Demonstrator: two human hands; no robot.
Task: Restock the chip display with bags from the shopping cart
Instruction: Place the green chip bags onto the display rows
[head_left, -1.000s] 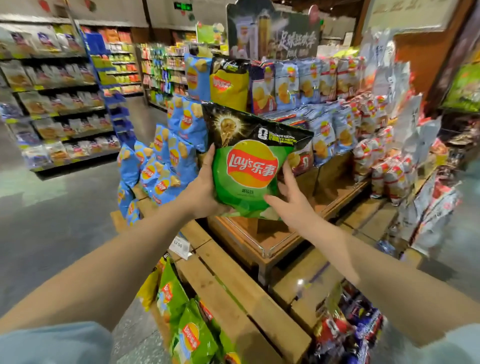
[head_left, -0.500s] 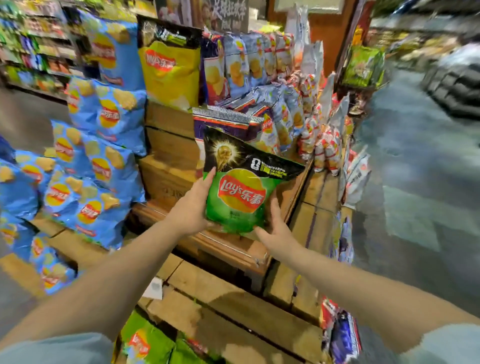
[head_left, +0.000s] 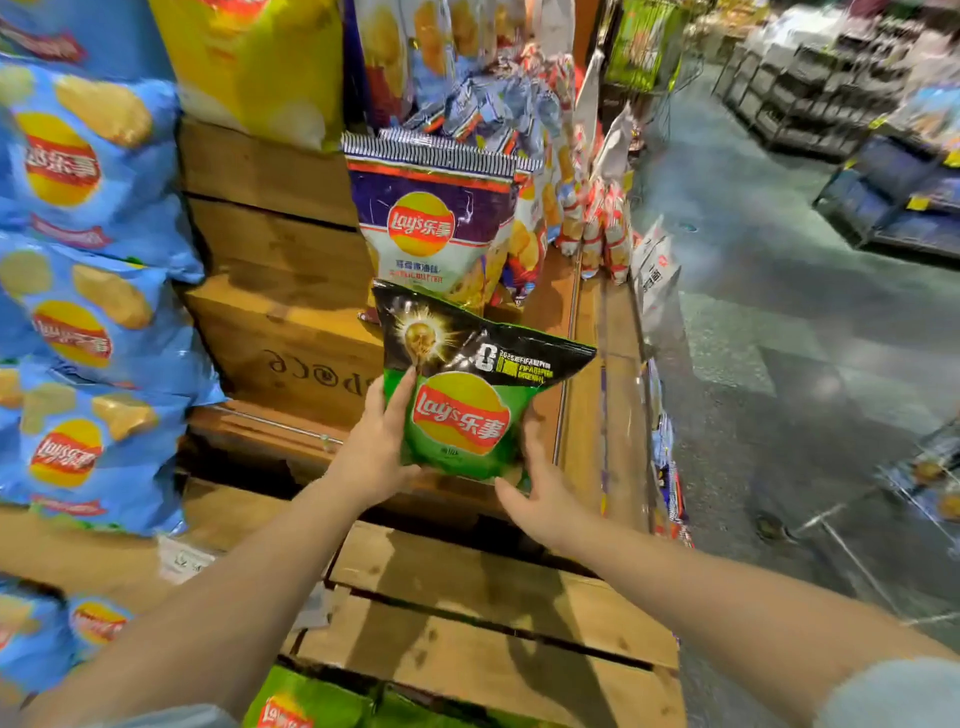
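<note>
Both hands clamp the green chip bag (head_left: 457, 410): left hand (head_left: 376, 452) at its nine o'clock edge, right hand (head_left: 540, 493) at four. I'd stand it upright on the wooden shelf (head_left: 291, 332), logo outward, just beneath the purple bag (head_left: 431, 228).
</note>
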